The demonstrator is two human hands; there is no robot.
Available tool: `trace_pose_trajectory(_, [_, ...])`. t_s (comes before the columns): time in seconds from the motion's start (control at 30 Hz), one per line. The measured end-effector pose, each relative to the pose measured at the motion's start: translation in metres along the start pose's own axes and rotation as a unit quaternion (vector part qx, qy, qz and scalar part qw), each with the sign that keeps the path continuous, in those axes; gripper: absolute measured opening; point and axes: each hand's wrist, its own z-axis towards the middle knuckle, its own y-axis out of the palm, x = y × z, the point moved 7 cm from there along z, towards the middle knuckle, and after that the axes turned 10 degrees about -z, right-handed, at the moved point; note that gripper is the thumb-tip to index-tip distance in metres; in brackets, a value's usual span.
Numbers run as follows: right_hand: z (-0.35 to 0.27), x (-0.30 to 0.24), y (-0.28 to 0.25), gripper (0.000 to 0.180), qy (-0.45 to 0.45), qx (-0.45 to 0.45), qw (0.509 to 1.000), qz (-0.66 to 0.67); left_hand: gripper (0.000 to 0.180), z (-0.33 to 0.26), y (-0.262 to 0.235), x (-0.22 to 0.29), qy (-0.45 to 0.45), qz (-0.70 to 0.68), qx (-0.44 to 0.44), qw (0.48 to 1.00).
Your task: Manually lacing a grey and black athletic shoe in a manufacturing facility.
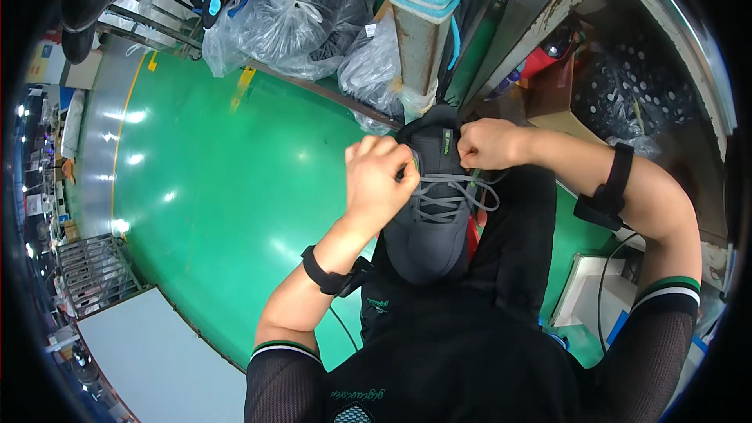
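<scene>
A dark grey sneaker point(427, 239) is in front of my body, its toe toward me and its black tongue point(440, 149) pointing away. Grey shoelaces point(439, 202) criss-cross over its front, and a loose loop hangs off its right side. At the left edge of the collar, my left hand point(377, 176) is closed, thumb and forefinger pinched together; what lies between them is hidden. Against the right edge of the tongue, my right hand point(493, 145) pinches beside the top eyelets, seemingly on the shoelace, though its fingertips partly cover it. Something red shows beside the sneaker.
A metal post point(423, 39) wrapped with blue cord stands just beyond the sneaker. Clear plastic bags point(294, 16) fill a rack behind it. On the right is an open cardboard box point(560, 98); a white panel point(157, 352) lies at lower left. Green floor point(227, 180) spreads between.
</scene>
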Motion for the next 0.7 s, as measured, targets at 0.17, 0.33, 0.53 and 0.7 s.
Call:
trace_pose_trajectory(0.17, [-0.027,-0.014,-0.019,0.022,-0.062,0.236,0.905,0.348,0.014,-0.008,-0.008,-0.019,0.005,0.0,-0.042,0.999])
trace_pose_trajectory(0.33, [-0.061,-0.039,-0.068,0.017,-0.062,0.448,0.868,0.204,0.024,-0.019,-0.005,-0.051,-0.262,-0.387,-0.07,0.881])
trace_pose_trajectory(0.53, [-0.038,-0.037,-0.015,0.02,0.095,0.26,0.948,-0.159,0.046,0.013,-0.018,0.012,0.03,-0.066,-0.117,0.99])
trace_pose_trajectory(0.7, [-0.025,-0.045,-0.027,0.017,-0.104,0.266,0.948,0.143,0.029,0.043,-0.006,0.005,0.039,-0.064,-0.419,0.905])
